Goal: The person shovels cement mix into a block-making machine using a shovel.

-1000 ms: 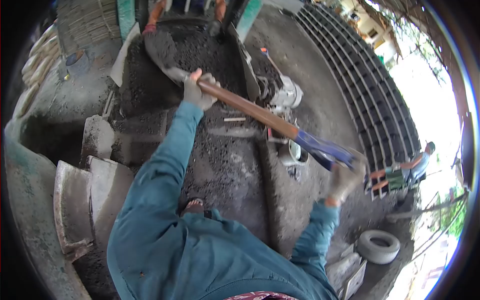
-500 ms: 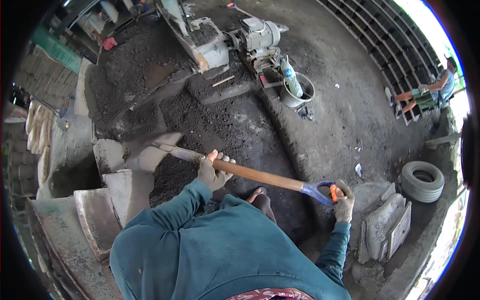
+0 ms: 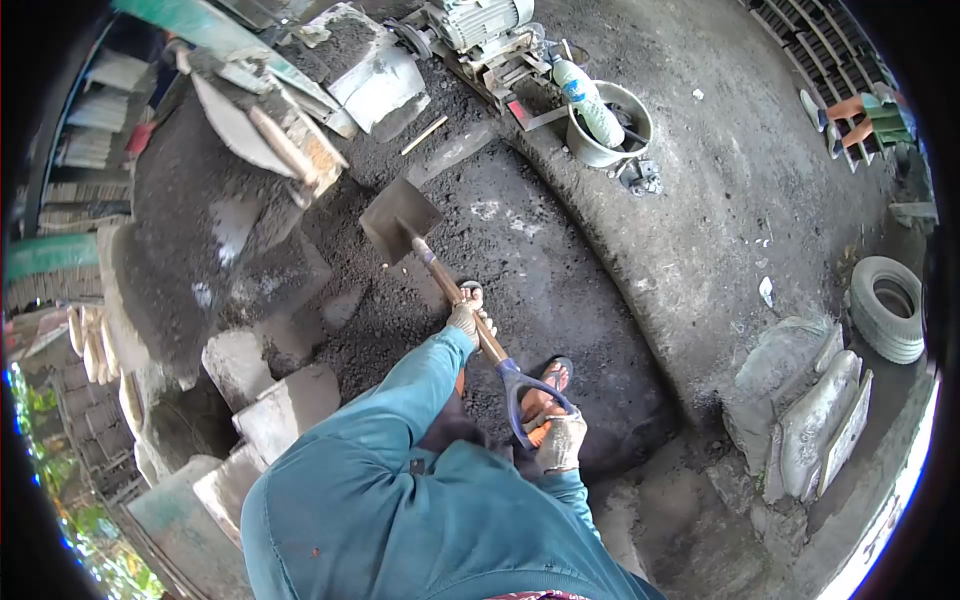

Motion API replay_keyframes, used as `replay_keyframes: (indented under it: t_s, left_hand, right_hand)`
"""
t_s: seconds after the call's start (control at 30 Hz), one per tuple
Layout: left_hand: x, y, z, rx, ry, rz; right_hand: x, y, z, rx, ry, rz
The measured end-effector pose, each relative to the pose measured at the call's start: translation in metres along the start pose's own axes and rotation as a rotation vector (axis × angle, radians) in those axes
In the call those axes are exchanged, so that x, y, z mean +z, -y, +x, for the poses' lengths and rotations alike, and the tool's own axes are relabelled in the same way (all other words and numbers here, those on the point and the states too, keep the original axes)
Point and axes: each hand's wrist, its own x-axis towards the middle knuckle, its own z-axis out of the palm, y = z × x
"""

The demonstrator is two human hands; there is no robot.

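Observation:
A shovel (image 3: 402, 222) with a square metal blade and a wooden shaft lies across the view in front of my body, its blade over dark loose material (image 3: 375, 310). Around the shaft, partway down, my gloved left hand (image 3: 468, 318) is wrapped. My gloved right hand (image 3: 560, 440) grips the blue D-shaped handle (image 3: 517, 385) at the near end. The blade looks bare, with its flat face visible. My sandalled feet show beneath the handle and the left hand.
A bucket (image 3: 640, 150) holding a bottle stands beside a motor (image 3: 480, 22). Tires (image 3: 887, 310) and stacked slabs (image 3: 815, 425) are at right. Concrete pieces (image 3: 290, 405) lie at left. A person (image 3: 870, 120) sits at the upper right; another person's red-gloved hand (image 3: 140, 138) shows upper left.
The shovel has swung from pointing left to pointing up and away, its blade now above the dark material. My right hand has come in closer to my body, and the view has shifted.

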Motion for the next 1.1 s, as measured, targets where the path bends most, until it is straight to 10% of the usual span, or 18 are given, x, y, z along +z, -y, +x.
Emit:
replay_keyframes:
  t_s: [0.43, 0.47, 0.63, 0.7, 1.1]
  left_hand:
    - [0.023, -0.203, 0.108, -0.039, -0.134, 0.043]
    - [0.027, -0.205, 0.107, -0.035, -0.154, 0.082]
    - [0.008, -0.192, 0.102, -0.046, -0.083, 0.034]
    - [0.009, -0.180, 0.093, -0.032, -0.044, 0.059]
    - [-0.031, -0.260, 0.101, 0.040, -0.149, 0.180]
  right_hand:
    - [0.196, -0.010, 0.110, -0.153, 0.088, -0.273]
    - [0.190, -0.014, 0.115, 0.167, 0.147, 0.030]
    - [0.148, -0.064, 0.131, -0.731, 0.262, -0.868]
    - [0.171, -0.026, 0.101, 0.062, 0.084, -0.105]
    - [0.235, -0.093, 0.108, 0.101, 0.137, 0.067]
